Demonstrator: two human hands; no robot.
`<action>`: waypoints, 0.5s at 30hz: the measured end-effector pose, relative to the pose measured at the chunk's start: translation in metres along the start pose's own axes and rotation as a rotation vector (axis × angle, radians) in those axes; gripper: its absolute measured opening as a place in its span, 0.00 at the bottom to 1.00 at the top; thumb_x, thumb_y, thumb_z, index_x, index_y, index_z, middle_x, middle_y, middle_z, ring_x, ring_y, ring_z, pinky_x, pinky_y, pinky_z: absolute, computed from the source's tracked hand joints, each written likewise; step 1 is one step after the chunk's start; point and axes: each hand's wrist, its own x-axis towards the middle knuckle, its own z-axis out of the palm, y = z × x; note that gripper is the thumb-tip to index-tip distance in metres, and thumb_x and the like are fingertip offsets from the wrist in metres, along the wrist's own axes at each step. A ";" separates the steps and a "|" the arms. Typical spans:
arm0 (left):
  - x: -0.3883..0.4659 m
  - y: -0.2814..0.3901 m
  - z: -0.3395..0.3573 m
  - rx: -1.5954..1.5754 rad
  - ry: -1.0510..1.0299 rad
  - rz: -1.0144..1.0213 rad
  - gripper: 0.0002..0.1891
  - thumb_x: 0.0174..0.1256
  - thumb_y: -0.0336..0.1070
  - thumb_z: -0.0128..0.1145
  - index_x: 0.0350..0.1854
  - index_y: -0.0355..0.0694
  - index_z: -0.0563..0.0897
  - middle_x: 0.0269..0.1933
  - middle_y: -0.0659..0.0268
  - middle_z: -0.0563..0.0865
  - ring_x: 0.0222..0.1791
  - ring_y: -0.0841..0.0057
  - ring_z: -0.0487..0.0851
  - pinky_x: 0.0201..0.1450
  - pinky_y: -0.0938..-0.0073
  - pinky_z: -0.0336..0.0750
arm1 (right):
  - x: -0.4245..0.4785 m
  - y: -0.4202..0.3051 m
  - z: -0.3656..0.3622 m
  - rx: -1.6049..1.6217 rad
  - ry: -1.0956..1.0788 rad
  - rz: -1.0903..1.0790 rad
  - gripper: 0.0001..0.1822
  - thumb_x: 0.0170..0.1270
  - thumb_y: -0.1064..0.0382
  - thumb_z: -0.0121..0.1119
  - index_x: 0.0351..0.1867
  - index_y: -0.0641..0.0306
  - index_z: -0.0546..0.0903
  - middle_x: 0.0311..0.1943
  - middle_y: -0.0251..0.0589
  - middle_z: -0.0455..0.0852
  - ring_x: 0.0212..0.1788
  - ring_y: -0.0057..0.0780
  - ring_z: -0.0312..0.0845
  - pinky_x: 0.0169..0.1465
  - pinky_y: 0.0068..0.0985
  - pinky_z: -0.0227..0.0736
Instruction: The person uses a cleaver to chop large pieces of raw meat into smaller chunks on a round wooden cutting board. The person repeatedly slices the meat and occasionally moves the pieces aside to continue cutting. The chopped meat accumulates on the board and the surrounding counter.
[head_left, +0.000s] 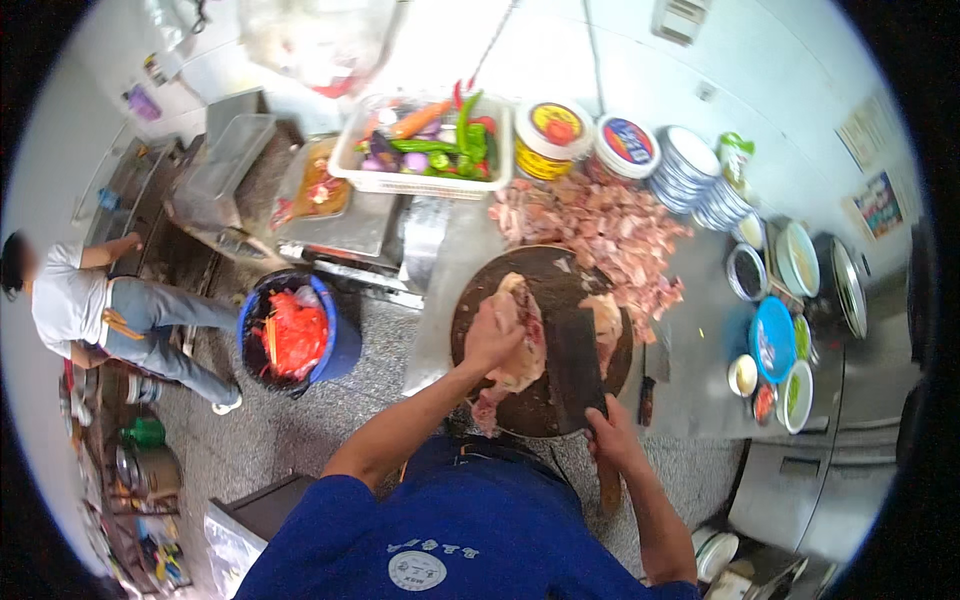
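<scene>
On a round, dark chopping block (559, 262) lies a large piece of raw poultry (525, 364). My left hand (491, 335) grips its upper part. In my right hand (613, 435) is the handle of a wide cleaver (574, 367), whose dark blade is over the block, to the right of the poultry. Another raw piece (604, 319) rests at the block's right side, partly behind the blade. Beyond the block a big heap of chopped raw meat (600, 217) spreads over the metal table (694, 382).
A knife (649, 390) lies right of the block. A vegetable basket (420, 184), lidded tubs (551, 142), stacked bowls (684, 169) and a blue bowl (772, 337) stand around the table. A blue bin (341, 337) is on the floor at left; farther left a person (75, 300) stands.
</scene>
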 end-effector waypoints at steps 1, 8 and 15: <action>-0.004 0.011 -0.004 -0.014 -0.004 -0.038 0.43 0.56 0.50 0.72 0.70 0.36 0.67 0.58 0.41 0.83 0.60 0.44 0.82 0.62 0.51 0.77 | 0.000 -0.003 0.000 0.011 0.006 -0.020 0.06 0.77 0.61 0.54 0.47 0.59 0.73 0.23 0.32 0.75 0.17 0.20 0.69 0.21 0.24 0.68; -0.004 -0.001 0.009 -0.010 0.035 -0.010 0.41 0.58 0.48 0.70 0.72 0.38 0.65 0.60 0.42 0.81 0.62 0.44 0.80 0.65 0.50 0.76 | 0.022 -0.032 -0.002 -0.076 -0.098 -0.013 0.10 0.76 0.61 0.54 0.50 0.65 0.73 0.29 0.37 0.79 0.24 0.27 0.78 0.26 0.32 0.76; -0.011 0.000 0.015 -0.008 0.081 0.010 0.42 0.60 0.48 0.70 0.73 0.36 0.64 0.62 0.41 0.77 0.64 0.44 0.77 0.66 0.50 0.75 | 0.044 -0.022 -0.009 -0.278 -0.094 -0.105 0.12 0.74 0.60 0.54 0.49 0.67 0.71 0.30 0.46 0.81 0.26 0.36 0.82 0.29 0.37 0.79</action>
